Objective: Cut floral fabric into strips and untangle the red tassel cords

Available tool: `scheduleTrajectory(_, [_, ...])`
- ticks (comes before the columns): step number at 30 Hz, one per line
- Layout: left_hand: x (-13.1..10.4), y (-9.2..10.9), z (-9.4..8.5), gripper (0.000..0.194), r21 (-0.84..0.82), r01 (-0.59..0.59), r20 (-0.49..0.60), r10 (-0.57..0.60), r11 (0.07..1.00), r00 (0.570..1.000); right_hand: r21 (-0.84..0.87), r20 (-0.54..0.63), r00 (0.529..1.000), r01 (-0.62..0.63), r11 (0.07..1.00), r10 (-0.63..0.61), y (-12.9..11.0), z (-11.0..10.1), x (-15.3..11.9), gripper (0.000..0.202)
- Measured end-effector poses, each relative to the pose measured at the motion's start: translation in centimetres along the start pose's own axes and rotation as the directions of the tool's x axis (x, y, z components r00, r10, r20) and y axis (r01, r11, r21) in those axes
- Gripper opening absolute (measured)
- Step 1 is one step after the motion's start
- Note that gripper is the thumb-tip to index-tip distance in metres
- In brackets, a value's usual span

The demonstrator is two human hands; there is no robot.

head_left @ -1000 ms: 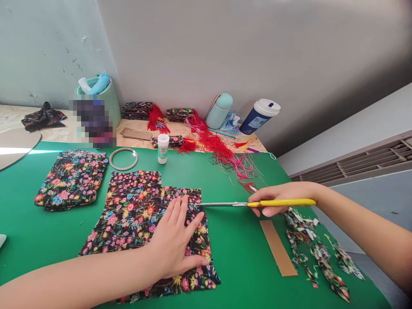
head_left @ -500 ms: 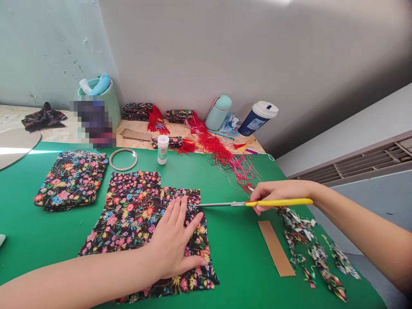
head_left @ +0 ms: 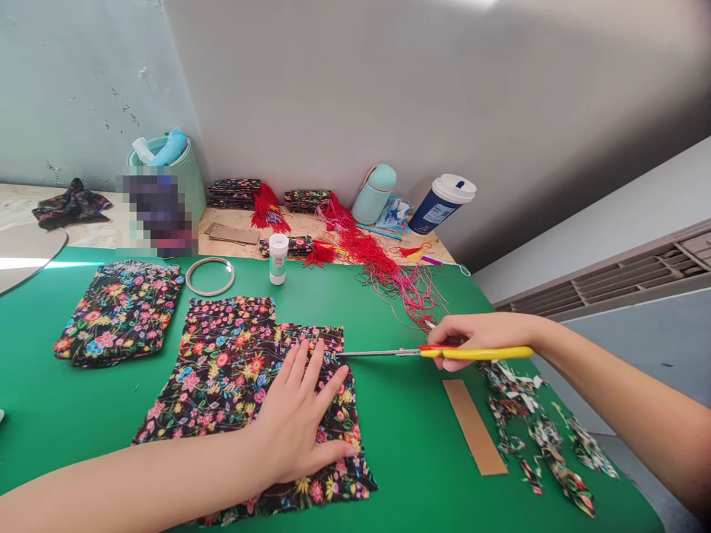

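Note:
A black floral cloth (head_left: 222, 370) lies spread on the green table mat, with a step cut out of its upper right. My left hand (head_left: 303, 414) presses flat on its right part, fingers spread. My right hand (head_left: 464, 337) grips yellow-and-red-handled scissors (head_left: 478, 353). Their metal blades point left and reach the cloth's right edge, just beyond my left fingertips. Below my right hand lies a brown cardboard strip (head_left: 475, 428), with several floral fabric scraps (head_left: 555, 451) to its right.
Folded floral cloth (head_left: 122, 311), a metal ring (head_left: 209, 277) and a white glue-stick-like tube (head_left: 278, 259) lie beyond the spread cloth. Along the wall are red tassels (head_left: 364, 248), floral bundles (head_left: 233, 192), a mint flask (head_left: 375, 194), a blue cup (head_left: 441, 207) and a green bin (head_left: 192, 178).
The view has shifted slightly. The scissor handles look a little closer together. My left hand stays flat on the cloth, and the blades remain at its right edge.

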State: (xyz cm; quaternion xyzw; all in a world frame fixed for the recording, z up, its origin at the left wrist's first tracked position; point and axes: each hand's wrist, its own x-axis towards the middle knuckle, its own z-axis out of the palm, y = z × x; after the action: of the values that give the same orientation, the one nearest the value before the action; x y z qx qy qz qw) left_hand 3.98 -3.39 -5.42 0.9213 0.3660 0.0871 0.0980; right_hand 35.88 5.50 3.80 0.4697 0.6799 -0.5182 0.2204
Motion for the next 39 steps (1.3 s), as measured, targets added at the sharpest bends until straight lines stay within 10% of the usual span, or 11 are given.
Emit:
scheduleTrajectory(10, [0.1, -0.3, -0.4, 0.076, -0.033, -0.012, -0.037, 0.010, 0.999, 0.999, 0.049, 0.023, 0.998, -0.057, 0.997, 0.056, -1.0, 0.2, -0.3, 0.054])
scheduleTrajectory(19, [0.1, 0.1, -0.1, 0.066, -0.006, -0.261, -0.020, 0.261, 0.965, 0.965, 0.071, 0.082, 0.996, -0.048, 0.996, 0.043, -0.7, -0.1, -0.2, 0.055])
scheduleTrajectory(39, [0.2, 0.1, 0.2, 0.060, -0.045, -0.202, -0.011, 0.202, 0.978, 0.979, 0.085, 0.117, 0.990, -0.089, 0.992, 0.078, -1.1, 0.0, -0.6, 0.060])
